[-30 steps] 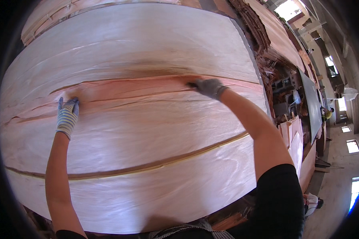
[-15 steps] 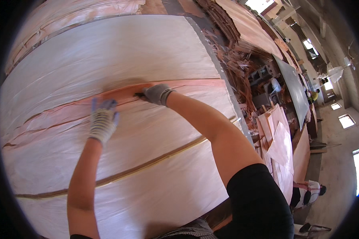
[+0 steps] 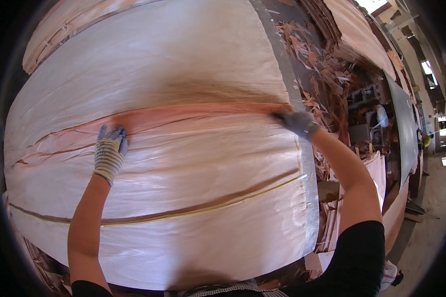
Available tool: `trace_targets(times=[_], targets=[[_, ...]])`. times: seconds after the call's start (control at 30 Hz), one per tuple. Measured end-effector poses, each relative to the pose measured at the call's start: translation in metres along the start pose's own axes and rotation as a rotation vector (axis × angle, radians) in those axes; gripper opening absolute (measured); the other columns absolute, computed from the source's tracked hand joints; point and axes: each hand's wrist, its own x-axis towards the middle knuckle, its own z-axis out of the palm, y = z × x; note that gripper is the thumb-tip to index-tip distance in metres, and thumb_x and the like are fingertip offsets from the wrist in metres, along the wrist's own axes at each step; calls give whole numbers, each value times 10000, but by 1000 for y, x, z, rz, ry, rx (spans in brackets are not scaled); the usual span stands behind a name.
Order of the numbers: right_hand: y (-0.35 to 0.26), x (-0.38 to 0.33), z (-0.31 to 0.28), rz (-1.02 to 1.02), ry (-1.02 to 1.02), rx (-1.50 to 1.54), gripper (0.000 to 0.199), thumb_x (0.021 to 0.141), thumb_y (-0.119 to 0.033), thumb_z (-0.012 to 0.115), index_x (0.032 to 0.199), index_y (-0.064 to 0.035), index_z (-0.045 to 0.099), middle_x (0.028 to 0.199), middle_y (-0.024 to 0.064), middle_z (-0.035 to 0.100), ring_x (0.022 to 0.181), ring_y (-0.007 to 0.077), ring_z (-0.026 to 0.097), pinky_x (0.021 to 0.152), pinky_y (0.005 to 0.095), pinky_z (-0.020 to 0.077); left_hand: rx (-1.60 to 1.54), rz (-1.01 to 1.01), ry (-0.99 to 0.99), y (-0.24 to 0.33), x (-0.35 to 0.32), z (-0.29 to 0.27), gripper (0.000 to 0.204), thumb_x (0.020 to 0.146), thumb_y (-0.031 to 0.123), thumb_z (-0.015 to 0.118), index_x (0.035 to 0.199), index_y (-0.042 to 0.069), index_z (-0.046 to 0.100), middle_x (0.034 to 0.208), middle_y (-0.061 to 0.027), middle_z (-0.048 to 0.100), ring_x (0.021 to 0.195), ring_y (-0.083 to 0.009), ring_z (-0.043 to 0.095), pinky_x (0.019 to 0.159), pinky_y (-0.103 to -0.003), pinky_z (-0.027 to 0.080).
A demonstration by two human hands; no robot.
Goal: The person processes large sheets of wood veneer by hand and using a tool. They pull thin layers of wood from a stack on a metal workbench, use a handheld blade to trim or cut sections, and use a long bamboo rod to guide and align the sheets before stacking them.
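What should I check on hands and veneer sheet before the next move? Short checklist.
1. Left hand flat on the reddish veneer sheet, fingers at its far edge: ok.
2. Right hand pinching the sheet's far right corner: ok, though the grip itself is partly hidden.
3. Both hands gloved: ok.
4. Sheet lying flat on the stack: not ok, a long ridge runs across it nearer the person.
5. Sheet free of splits: cannot tell.
6. Veneer scraps right of the stack, clear of the sheet: ok.
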Motion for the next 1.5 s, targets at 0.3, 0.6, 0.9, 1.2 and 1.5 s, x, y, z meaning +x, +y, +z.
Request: trace_targets(times=[0.3, 0.6, 0.9, 1.2, 1.5], targets=[[108, -107, 67, 469, -88, -9, 323, 858, -344, 496, 1135, -177, 484, 756, 154, 635, 682, 329, 627, 573, 450, 484, 56, -19, -95, 12, 5, 5, 280, 808, 192, 488, 993, 32, 626, 1085, -109, 606, 1050, -219, 540, 1048, -425, 243], [14, 9, -8, 272, 163, 304, 340, 805, -406, 567, 1022, -145, 549, 846, 190, 620, 830, 352, 596, 660, 446, 463, 130, -56, -66, 11, 1, 17, 329, 820, 223, 477, 1068, 43, 596, 1171, -108, 558, 1132, -235, 477, 1043, -436, 236], [-40, -62, -165, 116, 761, 1038, 118, 816, -114, 584, 844, 1, 592, 616, 26, 492, 583, 67, 408, 539, 225, 370, 17, -481, 402, 41, -12, -27, 320, 802, 280, 557, 1092, 148, 576, 1193, -89, 518, 1141, -271, 443, 984, -502, 264], [-331, -187, -176, -890, -284, 1208, 148, 780, -166, 645, 916, -109, 637, 804, 85, 642, 689, 242, 624, 631, 313, 499, -2650, -466, -221, 109, -156, -187, 483, 873, 314, 556, 1240, 23, 441, 1071, -114, 571, 948, -225, 580, 842, -358, 474], [-533, -230, -186, -488, -413, 1484, 179, 839, -57, 534, 1006, -19, 586, 964, 97, 639, 671, 141, 636, 551, 223, 487, -1758, -571, 221, -33, -410, -302, 156, 838, 92, 605, 954, -11, 620, 822, -58, 639, 776, -133, 592, 749, -274, 477]])
